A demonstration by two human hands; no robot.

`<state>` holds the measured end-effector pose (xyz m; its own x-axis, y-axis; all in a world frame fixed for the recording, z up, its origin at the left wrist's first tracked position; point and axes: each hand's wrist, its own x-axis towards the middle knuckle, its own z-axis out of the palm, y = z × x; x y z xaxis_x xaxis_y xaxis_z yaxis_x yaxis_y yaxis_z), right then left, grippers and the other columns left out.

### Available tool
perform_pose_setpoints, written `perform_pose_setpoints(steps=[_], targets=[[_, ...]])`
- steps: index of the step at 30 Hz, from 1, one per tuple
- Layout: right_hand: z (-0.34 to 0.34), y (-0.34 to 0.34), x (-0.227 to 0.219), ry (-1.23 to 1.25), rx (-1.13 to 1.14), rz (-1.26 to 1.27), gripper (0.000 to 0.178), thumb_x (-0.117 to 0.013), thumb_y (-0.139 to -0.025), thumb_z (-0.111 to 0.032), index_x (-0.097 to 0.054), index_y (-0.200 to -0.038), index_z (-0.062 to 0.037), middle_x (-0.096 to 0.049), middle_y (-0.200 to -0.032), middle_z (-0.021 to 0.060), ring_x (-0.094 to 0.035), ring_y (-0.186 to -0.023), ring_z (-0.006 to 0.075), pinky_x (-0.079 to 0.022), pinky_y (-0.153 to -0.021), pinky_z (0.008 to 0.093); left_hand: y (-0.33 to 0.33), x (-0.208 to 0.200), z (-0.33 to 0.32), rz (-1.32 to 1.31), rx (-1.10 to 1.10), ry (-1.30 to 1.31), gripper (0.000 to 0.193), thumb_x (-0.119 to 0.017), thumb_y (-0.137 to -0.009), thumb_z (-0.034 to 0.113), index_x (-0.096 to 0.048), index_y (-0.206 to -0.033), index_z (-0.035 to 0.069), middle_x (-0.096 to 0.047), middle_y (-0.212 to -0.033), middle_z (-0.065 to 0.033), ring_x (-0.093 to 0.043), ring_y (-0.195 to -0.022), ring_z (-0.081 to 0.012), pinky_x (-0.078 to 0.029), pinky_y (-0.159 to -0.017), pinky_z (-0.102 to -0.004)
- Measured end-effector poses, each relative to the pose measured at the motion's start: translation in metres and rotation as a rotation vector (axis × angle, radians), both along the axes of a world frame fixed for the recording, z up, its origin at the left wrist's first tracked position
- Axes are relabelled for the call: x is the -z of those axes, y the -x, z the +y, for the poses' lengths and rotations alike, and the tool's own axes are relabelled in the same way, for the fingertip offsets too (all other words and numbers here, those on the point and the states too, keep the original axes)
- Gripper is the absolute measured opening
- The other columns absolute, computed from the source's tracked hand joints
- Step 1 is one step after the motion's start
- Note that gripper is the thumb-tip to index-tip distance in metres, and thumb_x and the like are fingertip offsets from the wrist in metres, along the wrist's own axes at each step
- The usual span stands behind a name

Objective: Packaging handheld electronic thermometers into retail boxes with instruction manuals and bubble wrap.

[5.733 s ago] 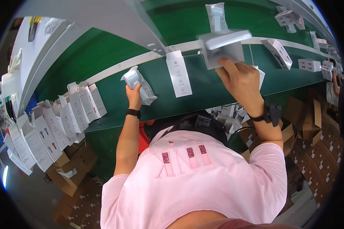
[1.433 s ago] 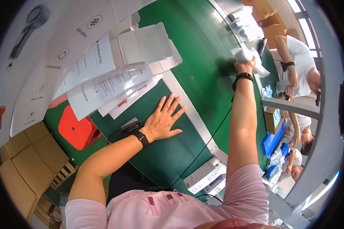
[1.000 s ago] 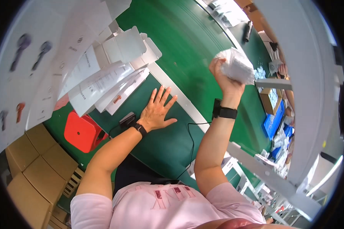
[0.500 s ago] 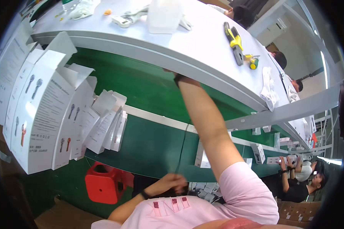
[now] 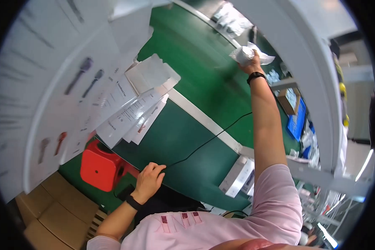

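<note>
Right hand [image 5: 253, 63] is gripping one crumpled clear bag [image 5: 246, 53] way out over the green belt [image 5: 204, 79]. Left hand [image 5: 148, 180] rests loosely curled at the belt's near edge, beside one red box [image 5: 100, 165].

1. The green counter [image 5: 196, 79] lies bare across its middle, between the stacked white cartons [image 5: 125, 108] on the left and the raised right hand [image 5: 254, 66]; that stretch gives open passage.
2. A black cable [image 5: 208, 139] crosses this bare stretch from the left hand [image 5: 148, 181] toward the right forearm and could snag a low sweep.
3. The red box [image 5: 100, 164] sits just beside the left hand, closing off its left side.
4. A white rail [image 5: 204, 121] runs across the counter.
5. The right hand's grip is filled by a crumpled clear bag [image 5: 248, 53]; more bags [image 5: 231, 21] crowd the far end.
</note>
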<state>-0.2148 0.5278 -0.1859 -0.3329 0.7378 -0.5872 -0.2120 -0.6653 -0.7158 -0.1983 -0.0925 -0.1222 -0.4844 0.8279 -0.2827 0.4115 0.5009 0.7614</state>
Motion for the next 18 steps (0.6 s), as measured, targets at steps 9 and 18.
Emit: perform_pose_setpoints(steps=[9, 18], targets=[[0.129, 0.03, 0.048, -0.788, -0.005, -0.619, 0.061, -0.066, -0.086, -0.032, -0.047, -0.133, 0.0016, -0.059, -0.124, 0.0138, -0.063, -0.104, 0.0264, -0.05, -0.093, 0.0431, -0.025, 0.032, 0.02, 0.094, 0.108, 0.121, 0.072, -0.076, -0.076, 0.016, -0.047, -0.142, 0.018, -0.046, -0.107, -0.0096, -0.047, -0.096, -0.0269, -0.04, -0.082, -0.0391], [0.18, 0.017, -0.013, -0.959, -0.01, -1.355, 0.143, -0.07, -0.055, -0.082, -0.01, -0.149, 0.0084, -0.02, -0.149, 0.0365, -0.023, -0.14, 0.0463, -0.024, -0.113, 0.0551, -0.029, 0.04, 0.022, 0.107, 0.129, 0.106, 0.076, -0.078, -0.074, 0.017, -0.047, -0.143, 0.023, -0.045, -0.103, -0.0075, -0.046, -0.095, -0.0253, -0.038, -0.081, -0.04]])
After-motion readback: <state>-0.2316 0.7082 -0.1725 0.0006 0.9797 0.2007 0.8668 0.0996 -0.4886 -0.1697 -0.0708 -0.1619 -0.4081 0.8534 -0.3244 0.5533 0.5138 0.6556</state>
